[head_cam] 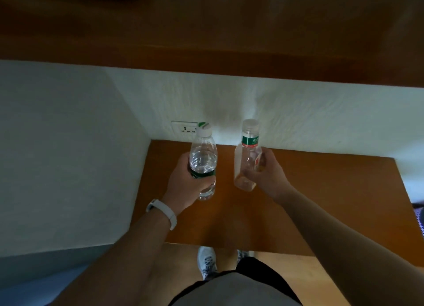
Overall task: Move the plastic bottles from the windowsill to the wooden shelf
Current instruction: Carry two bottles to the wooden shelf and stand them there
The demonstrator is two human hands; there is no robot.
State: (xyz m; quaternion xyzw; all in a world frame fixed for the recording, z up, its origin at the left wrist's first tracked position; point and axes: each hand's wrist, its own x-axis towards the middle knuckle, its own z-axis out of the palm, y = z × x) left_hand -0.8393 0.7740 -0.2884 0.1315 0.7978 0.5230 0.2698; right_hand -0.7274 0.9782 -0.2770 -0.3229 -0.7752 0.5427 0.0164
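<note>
My left hand (pixel 185 179) grips a clear round bottle (pixel 203 159) with a white cap and a dark green label; some water shows inside it. My right hand (pixel 266 170) grips a clear squarish bottle (pixel 246 154) with a clear cap and a green and red label. Both bottles stand upright over the wooden shelf (pixel 298 202), near its back edge by the white wall. I cannot tell whether their bases touch the wood.
A white wall socket (pixel 184 128) sits just behind the left bottle. A wooden ledge (pixel 229 60) overhangs the wall above. A white wall (pixel 68 156) borders the shelf on the left. My shoes (pixel 207 263) show on the floor below the shelf's front edge.
</note>
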